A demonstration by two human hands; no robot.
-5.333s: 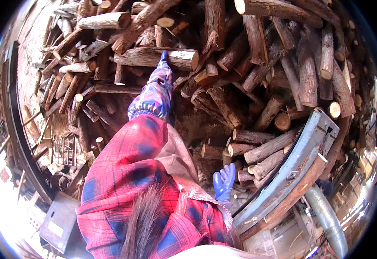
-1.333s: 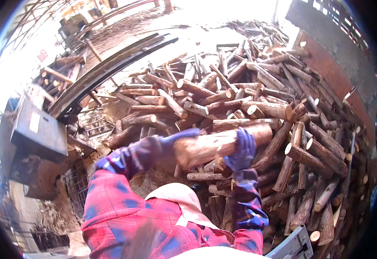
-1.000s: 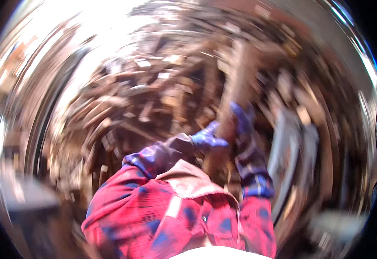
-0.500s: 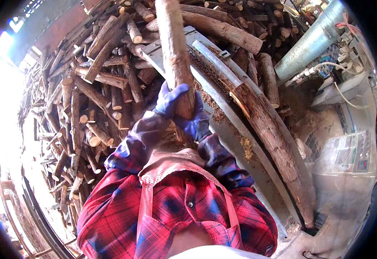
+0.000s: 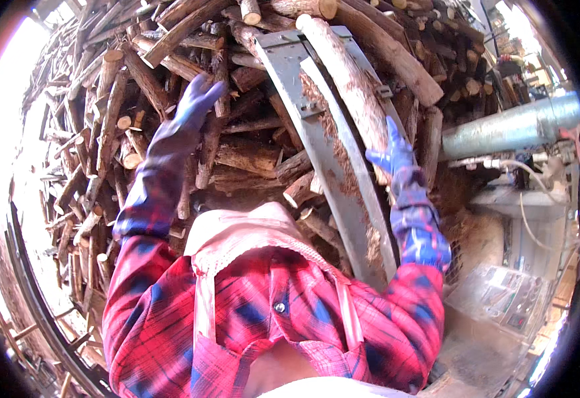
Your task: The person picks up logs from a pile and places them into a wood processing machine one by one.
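Observation:
A long barked log (image 5: 346, 73) lies lengthwise in the raised metal trough (image 5: 290, 86). My right hand (image 5: 395, 152), in a blue-purple glove, rests against the log's near part, fingers stretched along its side and thumb apart. The forearm hides the log's near end. Out to the left, my left hand (image 5: 200, 99), gloved alike, reaches over the woodpile (image 5: 131, 119) with its fingers spread and nothing in them. Closest to it are several cut logs; whether it touches one I cannot tell.
Bark scraps (image 5: 340, 152) lie along the trough. A large silver pipe (image 5: 509, 126) crosses at the right, with a pale hose (image 5: 532, 174) below. Nearer stands a control box (image 5: 502, 298) under clear plastic. Dark rails (image 5: 31, 292) run along the left.
The log that both hands held upright now lies in the trough. My left hand has let go and swung left over the pile; my right has moved right with the log. The view has shifted.

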